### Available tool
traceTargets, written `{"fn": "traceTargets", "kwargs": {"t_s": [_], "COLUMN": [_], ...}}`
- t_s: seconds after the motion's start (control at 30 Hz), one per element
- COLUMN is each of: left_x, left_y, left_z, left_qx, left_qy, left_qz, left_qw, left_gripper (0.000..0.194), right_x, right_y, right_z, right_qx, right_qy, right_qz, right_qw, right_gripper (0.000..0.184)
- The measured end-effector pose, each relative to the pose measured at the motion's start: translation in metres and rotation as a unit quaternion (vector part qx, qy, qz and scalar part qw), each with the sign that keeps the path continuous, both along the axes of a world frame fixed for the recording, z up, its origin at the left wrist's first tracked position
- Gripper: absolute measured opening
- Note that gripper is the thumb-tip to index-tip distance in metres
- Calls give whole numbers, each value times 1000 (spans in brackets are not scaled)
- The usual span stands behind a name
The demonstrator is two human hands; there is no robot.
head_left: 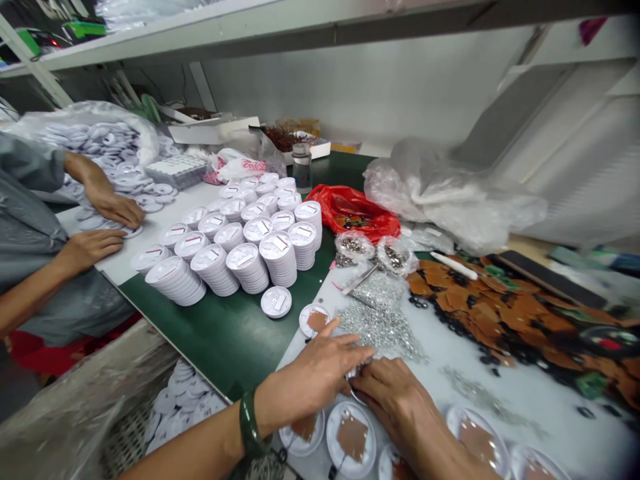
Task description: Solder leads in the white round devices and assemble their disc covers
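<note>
My left hand [320, 367] and my right hand [395, 393] meet over the white work surface. Between them is a white round plastic disc [356, 395], mostly hidden by my fingers. The fingers of both hands are bent in and closed at its rim. Just beyond my left hand lies a white disc with a brown square board [316, 321]. More such discs, like this white disc with a brown board [351, 440], lie beneath and around my wrists. A heap of small shiny metal parts [375, 313] spreads beyond my fingers.
Stacked white discs [245, 267] stand on the green mat [220, 340]. Brown boards [490, 307] are piled at right with black rings. Behind are small bags of metal parts [354, 245] and a red bag [357, 207]. At left, a co-worker's hands [107, 213] touch white rings.
</note>
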State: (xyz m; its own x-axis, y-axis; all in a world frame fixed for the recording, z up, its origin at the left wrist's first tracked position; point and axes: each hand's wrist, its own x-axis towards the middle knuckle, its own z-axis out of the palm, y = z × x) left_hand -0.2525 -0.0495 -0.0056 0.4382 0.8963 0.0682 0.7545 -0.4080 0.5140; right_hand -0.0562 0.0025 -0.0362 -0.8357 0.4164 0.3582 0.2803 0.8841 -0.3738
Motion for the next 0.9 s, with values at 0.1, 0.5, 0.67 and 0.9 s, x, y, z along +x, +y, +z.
{"fn": "traceTargets", "kwargs": {"t_s": [0.1, 0.5, 0.67, 0.9], "left_x": [0, 1, 0, -1], "left_y": [1, 0, 3, 5], "left_z": [2, 4, 3, 1], "left_qx": [2, -2, -15, -14], "left_qy": [13, 16, 20, 39], "left_qz": [3, 4, 8, 7], "left_qw": [1000, 1000, 1000, 999], "left_gripper": [51, 57, 55, 60], "right_x": [1, 11, 24, 37], "right_y": [-3, -1, 10, 3], "right_z": [-4, 15, 14, 20], "right_qx": [19, 134, -23, 2], "right_qy": [1, -53, -23, -50], "right_qz": [-30, 65, 30, 53], "right_qw": [999, 987, 999, 997], "right_gripper": [30, 26, 47, 23]}}
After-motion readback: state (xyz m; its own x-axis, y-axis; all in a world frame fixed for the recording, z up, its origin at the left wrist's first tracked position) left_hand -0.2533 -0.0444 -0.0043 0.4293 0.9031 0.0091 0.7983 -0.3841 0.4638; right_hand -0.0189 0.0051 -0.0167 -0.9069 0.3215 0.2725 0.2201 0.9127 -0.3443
